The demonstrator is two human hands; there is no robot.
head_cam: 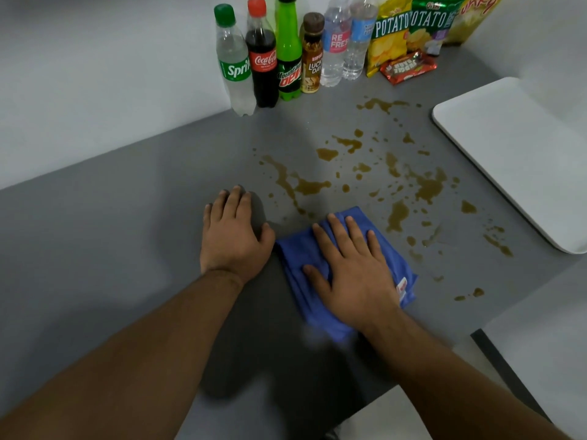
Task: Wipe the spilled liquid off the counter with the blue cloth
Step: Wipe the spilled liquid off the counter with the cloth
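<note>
The right hand (352,274) lies flat with fingers spread, palm pressing down on the folded blue microfibre cloth (301,258), which sits on the grey matte worktop (127,192) toward its near edge, roughly midway along; the left hand (233,233) rests just beside the cloth's left border, open and flat on bare worktop, fingers loosely together, seemingly as a brace; the brown spilled liquid (425,185) spreads in puddles and droplets from just beyond the cloth's far edge out toward the back wall and the right, where a white rectangular tray (524,154) lies at the right edge; a row of plastic drink bottles (276,58) and snack bags (409,30) stands along the back edge, clear of most of the splashes; judging by how much liquid remains, the wiping looks barely begun, with the cloth pinned and poised at the near fringe of the spill; the next move likely calls for pushing the cloth forward and rightward under steady pressure through the largest puddles, then gathering the scattered drops near the tray without smearing them under it
</note>
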